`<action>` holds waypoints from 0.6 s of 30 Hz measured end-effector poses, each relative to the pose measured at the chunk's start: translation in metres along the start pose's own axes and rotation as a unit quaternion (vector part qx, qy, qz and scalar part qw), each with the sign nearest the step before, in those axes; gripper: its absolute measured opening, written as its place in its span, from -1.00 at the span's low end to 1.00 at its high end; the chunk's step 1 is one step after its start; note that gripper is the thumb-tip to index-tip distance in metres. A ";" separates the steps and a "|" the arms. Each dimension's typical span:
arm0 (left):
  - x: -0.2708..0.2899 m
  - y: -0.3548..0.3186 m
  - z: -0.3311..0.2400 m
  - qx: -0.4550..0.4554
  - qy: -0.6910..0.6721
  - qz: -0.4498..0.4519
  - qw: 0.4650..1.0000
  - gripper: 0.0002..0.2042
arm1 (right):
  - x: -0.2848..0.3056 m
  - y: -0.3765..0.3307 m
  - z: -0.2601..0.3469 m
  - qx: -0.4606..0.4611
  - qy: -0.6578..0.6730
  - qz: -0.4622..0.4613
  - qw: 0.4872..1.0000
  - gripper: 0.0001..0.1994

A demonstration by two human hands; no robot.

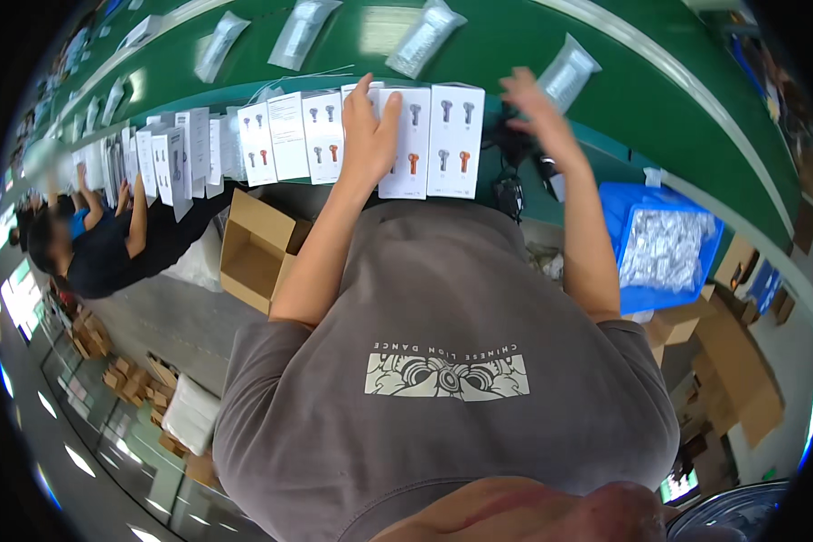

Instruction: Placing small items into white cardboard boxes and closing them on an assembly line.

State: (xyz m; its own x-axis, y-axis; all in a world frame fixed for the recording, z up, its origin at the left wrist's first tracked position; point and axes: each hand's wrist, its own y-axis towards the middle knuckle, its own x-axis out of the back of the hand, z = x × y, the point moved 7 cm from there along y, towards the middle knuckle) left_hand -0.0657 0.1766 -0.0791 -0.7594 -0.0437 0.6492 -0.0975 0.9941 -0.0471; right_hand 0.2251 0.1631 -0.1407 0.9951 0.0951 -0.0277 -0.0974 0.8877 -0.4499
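Observation:
White earphone boxes point(456, 140) stand in a row along the near edge of the green table, with pictures of earbuds on their faces. My left hand point(370, 135) lies against the fronts of the middle boxes, thumb apart from the stretched fingers. It partly covers the earphone box beside it. Right of the row, my right hand point(537, 108) is raised over the table, slightly blurred, with its fingers spread and no object visible in them. A bubble-wrapped packet point(571, 74) lies just beyond it. Below that hand are black cables point(509, 191) and dark items, partly hidden.
More bubble-wrapped packets point(426, 38) lie along the green conveyor point(506, 36). A blue bin point(664, 303) at right holds many small clear-wrapped items. An open cardboard carton point(248, 257) sits at lower left. Another person point(108, 248) works farther left beside more white boxes point(167, 163).

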 end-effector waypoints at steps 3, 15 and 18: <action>0.043 -0.003 0.003 -0.001 -0.060 -0.039 0.997 -0.67 | 0.159 0.075 -0.066 -0.003 -0.162 -0.338 0.927 -0.21; 0.214 -0.069 0.173 0.177 -0.149 -0.293 0.928 -0.79 | 0.256 0.164 -0.208 -0.192 -0.312 -0.348 0.863 -0.06; 0.223 -0.019 0.167 0.157 -0.088 -0.242 0.953 -0.78 | 0.217 0.160 -0.170 -0.108 -0.138 -0.321 0.931 -0.40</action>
State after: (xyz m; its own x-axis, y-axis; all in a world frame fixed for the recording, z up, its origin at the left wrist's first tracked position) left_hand -0.3405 0.1311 -0.0600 -0.6699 -0.5330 0.5168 -0.6308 0.7758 -0.0176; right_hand 0.4282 0.2493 -0.3700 0.8011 -0.2865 0.5255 0.5520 0.6930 -0.4637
